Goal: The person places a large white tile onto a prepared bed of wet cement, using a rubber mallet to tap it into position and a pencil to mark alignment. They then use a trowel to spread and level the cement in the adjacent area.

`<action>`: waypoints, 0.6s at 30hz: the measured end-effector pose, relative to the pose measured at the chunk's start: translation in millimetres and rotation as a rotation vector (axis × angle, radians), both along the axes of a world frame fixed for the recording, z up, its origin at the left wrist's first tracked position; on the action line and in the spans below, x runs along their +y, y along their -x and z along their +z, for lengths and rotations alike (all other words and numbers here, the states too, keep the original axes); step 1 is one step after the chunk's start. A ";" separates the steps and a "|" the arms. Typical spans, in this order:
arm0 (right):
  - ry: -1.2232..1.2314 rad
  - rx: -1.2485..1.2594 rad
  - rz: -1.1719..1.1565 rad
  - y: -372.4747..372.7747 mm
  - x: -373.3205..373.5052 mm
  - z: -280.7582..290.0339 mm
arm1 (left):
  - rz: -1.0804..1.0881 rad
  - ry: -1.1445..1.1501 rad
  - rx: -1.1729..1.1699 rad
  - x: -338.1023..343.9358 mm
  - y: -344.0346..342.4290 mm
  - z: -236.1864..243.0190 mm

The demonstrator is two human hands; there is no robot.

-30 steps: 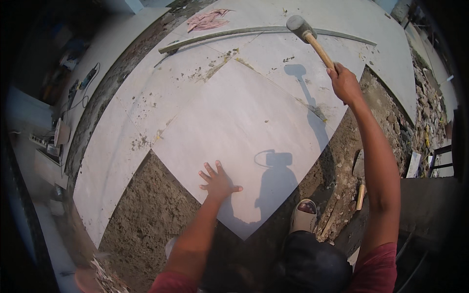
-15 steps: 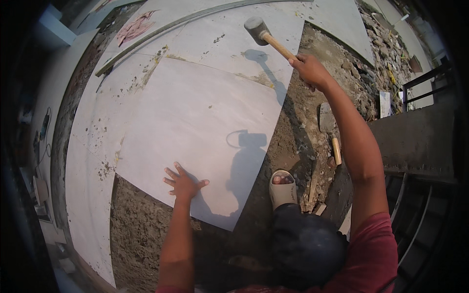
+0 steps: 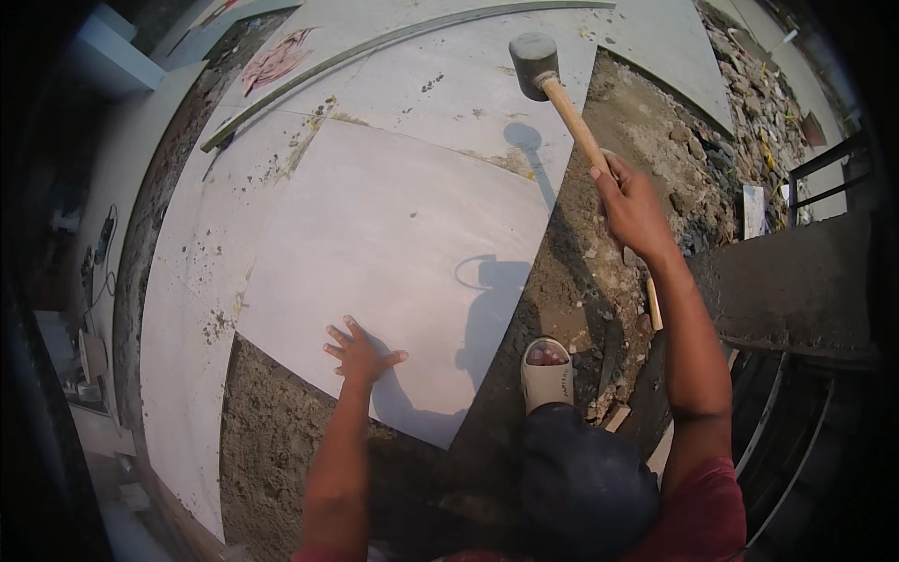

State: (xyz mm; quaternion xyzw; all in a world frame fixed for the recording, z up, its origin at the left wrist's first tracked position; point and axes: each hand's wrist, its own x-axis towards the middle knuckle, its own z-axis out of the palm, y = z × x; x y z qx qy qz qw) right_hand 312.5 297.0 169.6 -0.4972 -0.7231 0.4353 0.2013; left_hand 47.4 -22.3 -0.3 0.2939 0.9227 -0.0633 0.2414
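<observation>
My left hand [image 3: 361, 354] rests with spread fingers near the close edge of a large pale floor tile [image 3: 393, 244]. In my right hand [image 3: 632, 204] is the wooden handle of a rubber mallet [image 3: 573, 120], raised over the right side of the tiles. Its dark head with a greyish face points away from me, and its shadow falls on the far tile. This tile sits against other laid tiles on its far and left sides; coarse mortar [image 3: 272, 412] shows along its near edge.
A long straight bar [image 3: 375, 39] lies across the far tiles, with a pink cloth [image 3: 277, 60] beyond it. Rubble [image 3: 749, 103] is heaped at the far right. A wooden tool handle [image 3: 654, 304] lies below my right forearm. My sandalled foot [image 3: 547, 370] stands right of the tile.
My right hand has swung slightly right and nearer, and the mallet has turned more upright in view. My left hand stays on the tile; the whole view has shifted a little.
</observation>
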 end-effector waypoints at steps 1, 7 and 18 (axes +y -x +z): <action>-0.151 0.012 0.041 15.9 8.2 3.8 | -0.008 -0.001 -0.006 3.9 -3.0 -0.4; -0.639 0.088 0.259 168.9 18.5 68.5 | 0.028 0.024 -0.010 3.1 -1.0 -2.2; -0.253 -0.817 0.384 237.3 79.4 -45.7 | 0.057 0.000 -0.054 -2.4 -3.3 -6.5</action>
